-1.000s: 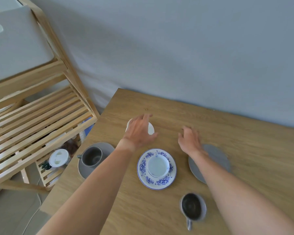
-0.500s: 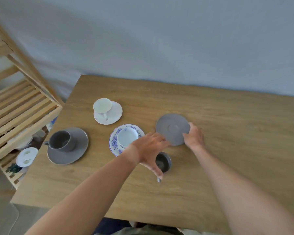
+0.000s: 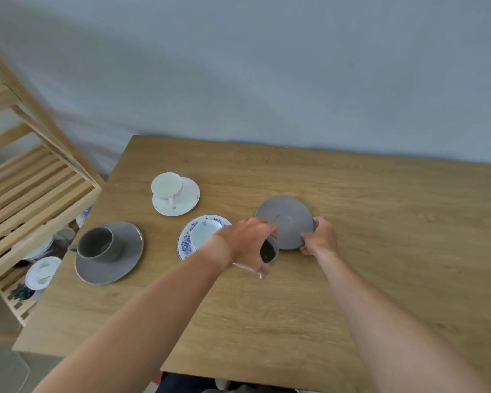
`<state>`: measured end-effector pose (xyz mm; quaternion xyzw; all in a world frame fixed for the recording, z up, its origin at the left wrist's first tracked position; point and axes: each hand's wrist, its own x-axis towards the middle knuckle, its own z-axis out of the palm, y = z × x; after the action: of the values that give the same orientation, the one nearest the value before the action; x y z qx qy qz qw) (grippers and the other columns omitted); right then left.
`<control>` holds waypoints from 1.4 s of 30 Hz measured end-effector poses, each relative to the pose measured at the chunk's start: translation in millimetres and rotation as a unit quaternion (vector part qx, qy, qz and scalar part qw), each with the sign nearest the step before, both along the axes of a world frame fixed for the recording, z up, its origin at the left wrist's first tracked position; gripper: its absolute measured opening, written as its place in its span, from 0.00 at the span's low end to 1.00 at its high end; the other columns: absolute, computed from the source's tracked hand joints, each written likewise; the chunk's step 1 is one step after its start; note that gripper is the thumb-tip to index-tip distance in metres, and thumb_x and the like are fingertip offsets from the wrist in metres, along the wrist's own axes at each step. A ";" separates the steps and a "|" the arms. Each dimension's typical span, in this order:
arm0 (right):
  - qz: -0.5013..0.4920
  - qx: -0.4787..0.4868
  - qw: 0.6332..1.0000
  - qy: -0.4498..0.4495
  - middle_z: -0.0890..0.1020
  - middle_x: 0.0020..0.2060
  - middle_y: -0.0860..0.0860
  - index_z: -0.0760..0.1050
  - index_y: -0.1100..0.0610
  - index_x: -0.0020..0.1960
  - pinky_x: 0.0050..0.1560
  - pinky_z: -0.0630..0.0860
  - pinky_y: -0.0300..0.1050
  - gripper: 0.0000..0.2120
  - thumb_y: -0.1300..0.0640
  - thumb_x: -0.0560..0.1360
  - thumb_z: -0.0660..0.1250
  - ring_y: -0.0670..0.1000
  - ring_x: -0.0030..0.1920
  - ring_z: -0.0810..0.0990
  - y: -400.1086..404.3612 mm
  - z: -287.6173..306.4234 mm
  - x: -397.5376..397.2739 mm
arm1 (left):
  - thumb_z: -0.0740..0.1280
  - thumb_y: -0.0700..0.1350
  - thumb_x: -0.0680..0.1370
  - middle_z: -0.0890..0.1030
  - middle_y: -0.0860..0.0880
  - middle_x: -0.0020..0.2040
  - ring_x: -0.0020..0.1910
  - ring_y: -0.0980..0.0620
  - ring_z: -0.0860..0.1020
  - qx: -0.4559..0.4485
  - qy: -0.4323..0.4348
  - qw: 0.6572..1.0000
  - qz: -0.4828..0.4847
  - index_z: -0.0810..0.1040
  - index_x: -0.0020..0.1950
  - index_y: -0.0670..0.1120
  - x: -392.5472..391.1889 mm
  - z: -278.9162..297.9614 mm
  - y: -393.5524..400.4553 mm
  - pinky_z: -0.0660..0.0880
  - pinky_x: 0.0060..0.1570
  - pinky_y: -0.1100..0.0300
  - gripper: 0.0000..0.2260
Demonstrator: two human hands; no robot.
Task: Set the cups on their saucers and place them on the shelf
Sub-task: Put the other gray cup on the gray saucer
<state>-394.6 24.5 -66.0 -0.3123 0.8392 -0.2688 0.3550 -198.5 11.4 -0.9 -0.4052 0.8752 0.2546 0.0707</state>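
My left hand (image 3: 250,243) grips a small dark grey cup (image 3: 268,251), tilted and lifted just off the table at the left edge of a bare grey saucer (image 3: 285,219). My right hand (image 3: 321,236) pinches that saucer's near right rim. To the left a white cup with blue flowers (image 3: 206,234) sits on its blue-patterned saucer (image 3: 186,242). A plain white cup (image 3: 166,185) stands on a white saucer (image 3: 184,199) further back. A big grey cup (image 3: 98,244) rests on a grey saucer (image 3: 125,256) near the table's left edge.
The wooden table (image 3: 380,265) meets a grey wall at the back. A slatted wooden shelf (image 3: 31,188) stands just left of the table, with white dishes (image 3: 41,272) on its lower level.
My left hand left the white cup, came to the small dark cup and lifted it toward the bare grey saucer. My right hand took the saucer's rim. The view swung right.
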 end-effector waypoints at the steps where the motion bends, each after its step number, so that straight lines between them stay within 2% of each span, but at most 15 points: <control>1: -0.003 -0.002 1.000 -0.017 0.83 0.45 0.60 0.72 0.53 0.55 0.34 0.85 0.56 0.14 0.69 0.75 0.64 0.60 0.35 0.86 -0.6 1.0 1.1 | 0.79 0.53 0.60 0.73 0.52 0.60 0.58 0.48 0.75 -0.001 0.018 1.000 0.017 0.71 0.62 0.53 -0.8 1.5 -6.6 0.77 0.51 0.53 0.33; 8: -0.026 -0.037 0.991 -0.125 0.80 0.53 0.61 0.71 0.57 0.62 0.24 0.80 0.41 0.17 0.70 0.76 0.64 0.59 0.36 0.86 9.0 4.1 15.7 | 0.74 0.52 0.62 0.68 0.49 0.60 0.58 0.45 0.74 -0.008 0.073 0.992 0.101 0.72 0.66 0.55 -18.1 -2.8 -50.5 0.78 0.57 0.47 0.32; 11: -0.046 -0.050 0.988 -0.135 0.80 0.53 0.61 0.71 0.57 0.60 0.24 0.80 0.41 0.17 0.72 0.75 0.64 0.59 0.35 0.86 9.4 1.2 17.8 | 0.74 0.52 0.64 0.68 0.48 0.61 0.60 0.44 0.73 -0.005 0.056 0.994 0.091 0.71 0.68 0.54 -27.3 -7.8 -58.2 0.77 0.58 0.46 0.33; 14: -0.060 -0.060 0.986 -0.143 0.80 0.53 0.62 0.70 0.55 0.57 0.24 0.80 0.40 0.17 0.72 0.74 0.65 0.62 0.39 0.86 8.4 -0.1 17.7 | 0.75 0.51 0.64 0.68 0.48 0.62 0.62 0.45 0.73 -0.003 0.058 0.995 0.083 0.71 0.70 0.53 -34.0 -15.4 -60.8 0.77 0.59 0.47 0.34; 17: -0.081 -0.055 0.983 -0.153 0.80 0.52 0.62 0.71 0.55 0.59 0.24 0.80 0.41 0.19 0.72 0.74 0.66 0.61 0.37 0.86 6.1 -1.7 16.4 | 0.74 0.50 0.63 0.69 0.48 0.62 0.62 0.45 0.73 0.002 0.074 0.994 0.081 0.72 0.70 0.53 -40.5 -19.7 -63.5 0.77 0.59 0.47 0.35; 22: -0.131 -0.037 0.978 -0.161 0.81 0.49 0.63 0.73 0.62 0.51 0.27 0.82 0.45 0.08 0.71 0.74 0.67 0.61 0.37 0.85 1.3 -5.6 18.7 | 0.74 0.50 0.68 0.72 0.47 0.67 0.66 0.44 0.72 0.008 0.104 0.990 0.098 0.70 0.72 0.47 -45.2 -21.5 -65.0 0.74 0.63 0.46 0.34; 24: -0.144 -0.026 0.976 -0.161 0.82 0.47 0.62 0.75 0.63 0.45 0.27 0.81 0.45 0.05 0.71 0.75 0.67 0.58 0.34 0.84 -0.2 -5.8 18.9 | 0.75 0.55 0.69 0.69 0.47 0.72 0.70 0.44 0.70 0.004 0.095 0.990 0.106 0.66 0.75 0.47 -42.8 -21.4 -61.6 0.72 0.66 0.46 0.37; 27: -0.167 -0.022 0.972 -0.162 0.82 0.42 0.61 0.74 0.61 0.38 0.30 0.82 0.47 0.10 0.71 0.75 0.67 0.56 0.32 0.82 -1.9 -5.7 18.3 | 0.77 0.62 0.65 0.65 0.44 0.73 0.71 0.43 0.68 -0.001 0.087 0.979 0.184 0.60 0.77 0.46 -40.4 -24.9 -47.6 0.71 0.67 0.45 0.47; 29: -0.171 -0.016 0.972 -0.163 0.82 0.40 0.61 0.74 0.61 0.37 0.36 0.85 0.52 0.11 0.71 0.75 0.67 0.56 0.30 0.82 -2.3 -6.4 18.3 | 0.78 0.58 0.67 0.71 0.42 0.67 0.67 0.42 0.72 0.016 0.113 0.959 0.260 0.63 0.72 0.44 -41.5 -28.8 -37.0 0.72 0.62 0.50 0.42; 31: -0.171 -0.012 0.971 -0.166 0.82 0.38 0.61 0.74 0.62 0.36 0.41 0.85 0.55 0.11 0.71 0.75 0.66 0.56 0.29 0.82 -2.5 -7.6 18.7 | 0.76 0.52 0.70 0.78 0.42 0.59 0.59 0.42 0.77 0.025 0.131 0.937 0.324 0.67 0.65 0.43 -42.0 -34.1 -29.1 0.73 0.51 0.56 0.30; 33: -0.172 -0.016 0.972 -0.162 0.83 0.40 0.62 0.75 0.62 0.38 0.34 0.84 0.51 0.09 0.71 0.75 0.64 0.57 0.29 0.82 -3.3 -8.3 19.3 | 0.74 0.49 0.73 0.80 0.43 0.53 0.53 0.42 0.78 0.014 0.131 0.923 0.362 0.72 0.58 0.42 -40.9 -40.2 -26.4 0.71 0.46 0.56 0.19; 36: -0.182 -0.026 0.968 -0.168 0.82 0.44 0.62 0.76 0.65 0.46 0.20 0.73 0.39 0.06 0.71 0.74 0.61 0.60 0.35 0.83 -3.9 -5.1 21.7 | 0.70 0.44 0.77 0.81 0.42 0.49 0.52 0.42 0.77 0.040 0.161 0.913 0.372 0.77 0.51 0.41 -40.4 -50.5 -27.0 0.73 0.47 0.53 0.07; 38: -0.187 -0.029 0.963 -0.190 0.81 0.48 0.63 0.74 0.66 0.54 0.20 0.71 0.38 0.10 0.70 0.75 0.59 0.60 0.39 0.83 -3.1 -6.2 22.9 | 0.68 0.43 0.79 0.80 0.42 0.47 0.47 0.46 0.75 0.069 0.190 0.905 0.375 0.78 0.48 0.41 -40.6 -51.8 -29.6 0.71 0.45 0.55 0.05; 40: -0.188 -0.035 0.956 -0.224 0.81 0.48 0.64 0.72 0.66 0.58 0.23 0.72 0.40 0.12 0.71 0.76 0.58 0.57 0.36 0.79 -0.1 -6.8 22.8 | 0.68 0.43 0.79 0.81 0.43 0.45 0.44 0.48 0.75 0.080 0.214 0.897 0.379 0.78 0.44 0.42 -40.7 -52.1 -34.9 0.69 0.43 0.58 0.06; 42: -0.191 -0.043 0.952 -0.237 0.80 0.43 0.63 0.70 0.65 0.58 0.28 0.73 0.44 0.11 0.71 0.77 0.58 0.55 0.33 0.77 1.9 -4.1 21.3 | 0.69 0.44 0.79 0.82 0.42 0.43 0.44 0.44 0.78 0.086 0.238 0.891 0.376 0.76 0.40 0.45 -41.5 -52.9 -43.6 0.74 0.41 0.55 0.08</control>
<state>-373.2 26.4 -70.1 -0.0883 0.7627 -0.4339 0.4714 -240.0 -32.2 -53.7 -0.6231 0.6230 0.4254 -0.2064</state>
